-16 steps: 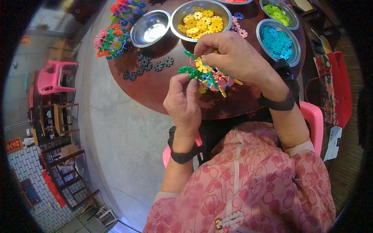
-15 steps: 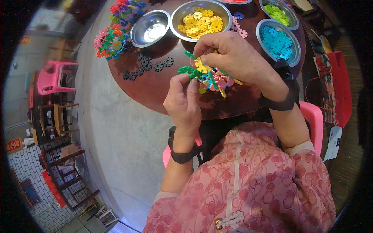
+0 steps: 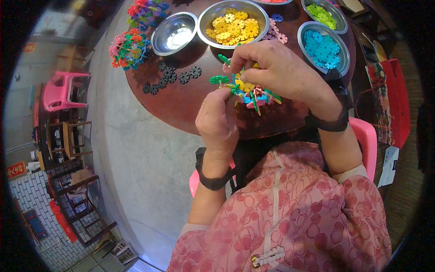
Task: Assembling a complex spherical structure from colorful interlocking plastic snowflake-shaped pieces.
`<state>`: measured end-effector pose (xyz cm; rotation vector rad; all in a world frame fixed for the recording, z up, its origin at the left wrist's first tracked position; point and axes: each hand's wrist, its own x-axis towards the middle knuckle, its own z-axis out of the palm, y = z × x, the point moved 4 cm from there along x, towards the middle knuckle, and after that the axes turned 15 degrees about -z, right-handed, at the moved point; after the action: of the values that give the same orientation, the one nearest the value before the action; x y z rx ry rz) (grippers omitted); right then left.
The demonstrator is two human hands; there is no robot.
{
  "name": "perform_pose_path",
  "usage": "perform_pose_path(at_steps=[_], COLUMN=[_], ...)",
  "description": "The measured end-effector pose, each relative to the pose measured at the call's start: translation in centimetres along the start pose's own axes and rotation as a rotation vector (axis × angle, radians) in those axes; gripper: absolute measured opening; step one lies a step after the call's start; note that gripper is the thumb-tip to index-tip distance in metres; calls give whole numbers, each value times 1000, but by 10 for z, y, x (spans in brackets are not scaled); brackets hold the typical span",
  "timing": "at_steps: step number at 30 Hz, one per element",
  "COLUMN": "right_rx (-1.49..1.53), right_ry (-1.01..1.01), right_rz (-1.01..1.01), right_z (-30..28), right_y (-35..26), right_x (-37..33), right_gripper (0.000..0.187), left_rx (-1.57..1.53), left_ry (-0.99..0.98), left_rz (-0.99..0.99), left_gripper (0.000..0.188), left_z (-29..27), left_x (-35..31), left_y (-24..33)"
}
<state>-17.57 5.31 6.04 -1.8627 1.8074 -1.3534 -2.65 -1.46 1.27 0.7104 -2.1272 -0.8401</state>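
Observation:
Between my hands, above the near part of the round table, is a cluster of interlocking plastic flower discs [image 3: 257,96] in green, yellow, pink and blue. My left hand [image 3: 217,115] pinches its left side, near a green disc [image 3: 219,80] that sticks out. From the upper right my right hand [image 3: 276,70] bends over the cluster, with thumb and forefinger closed on it by a yellow disc [image 3: 244,84]. My right fingers partly cover the cluster's top. Loose black discs [image 3: 168,73] lie on the table left of my hands.
On the dark round table [image 3: 158,106] stand a metal bowl of yellow discs [image 3: 235,27], an empty metal bowl [image 3: 175,34], a bowl of blue discs [image 3: 322,49] and a bowl of green discs [image 3: 322,17]. Finished-looking flower-disc balls [image 3: 129,49] sit at the left edge. Pink chair [image 3: 65,91] at left.
The cluster has turned a little in my hands. My left hand has shifted slightly right and its fingers have closed lower on the cluster; my right hand has moved slightly right.

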Motion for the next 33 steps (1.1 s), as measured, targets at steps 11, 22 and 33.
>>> perform_pose_path(at_steps=[11, 22, 33], right_rx=[99, 118, 153], right_ry=[-12, -55, -130], right_rz=[-13, -66, 52], right_z=[6, 12, 4], right_y=[-3, 1, -3], right_x=[-7, -8, -10], right_gripper=[15, 11, 20], left_rx=[43, -10, 64], left_ry=[25, 31, 26], left_rz=[62, 68, 188], left_gripper=[21, 24, 22], left_z=[6, 5, 7], left_x=[-7, -8, -7], left_y=[2, 2, 4])
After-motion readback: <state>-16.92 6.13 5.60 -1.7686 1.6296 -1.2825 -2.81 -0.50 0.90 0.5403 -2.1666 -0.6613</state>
